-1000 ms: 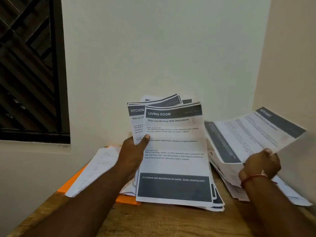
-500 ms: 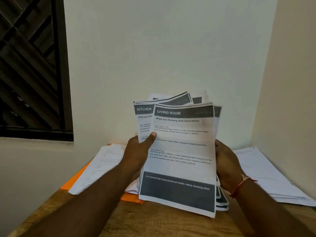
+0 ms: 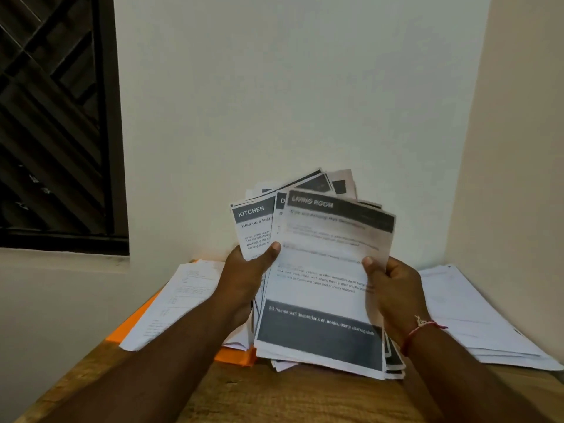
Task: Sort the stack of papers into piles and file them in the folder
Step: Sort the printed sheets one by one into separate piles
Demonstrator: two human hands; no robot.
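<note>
Holding stack (image 3: 253,221) fanned above counter (image 3: 274,398): left grip (image 3: 247,273) pinches left edge, headings readable. Right grip (image 3: 393,288) pinches top sheet (image 3: 323,279), probably bound for right pile (image 3: 476,319). Folder (image 3: 235,357) beneath left pile (image 3: 177,300).

The sheet held out at 3 o'clock a second ago is no longer carried by the right hand (image 3: 393,288). Only the flat white pile (image 3: 476,315) is seen there now. The hand has been brought in to the 3 o'clock edge of the stack (image 3: 253,221). Half a second ago it was tucked behind that edge. Now its thumb (image 3: 367,261) is laid on the face of the LIVING ROOM sheet (image 3: 323,270), which is pinched. That sheet is swung clockwise, its head turned toward 1 o'clock, and its print is blurred. A second sheet (image 3: 279,209) headed "D" is uncovered at its 10 o'clock corner.
</note>
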